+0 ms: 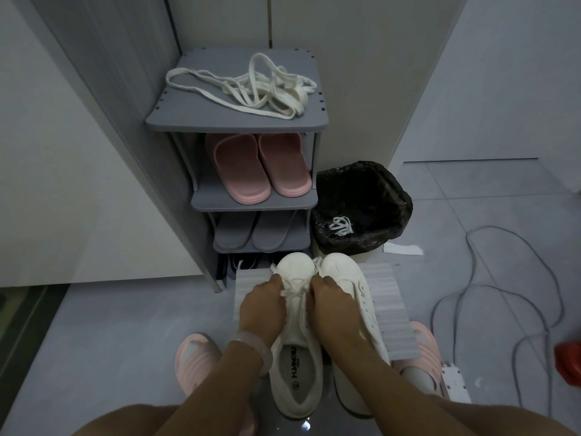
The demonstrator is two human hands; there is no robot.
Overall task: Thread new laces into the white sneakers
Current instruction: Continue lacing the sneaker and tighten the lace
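We pinch the flat white lace (290, 292) with both hands: our left hand (262, 305) holds its left strand, our right hand (333, 302) its right strand, fingers curled over the front eyelets of the left white leather sneaker (295, 357). The right white sneaker (355, 291) lies touching beside it on a ribbed white foam sheet (383, 297). More loose white laces (251, 86) lie atop the grey plastic shoe rack (188, 118).

Your two white sneakers stand side by side, toes pointing away from you — the left sneaker (295, 357) has a white lace (295, 287) crossing its front eyelets, the right sneaker (361, 297) shows bare eyelets. A tangle of spare white laces (251, 89) lies on the rack's top shelf.
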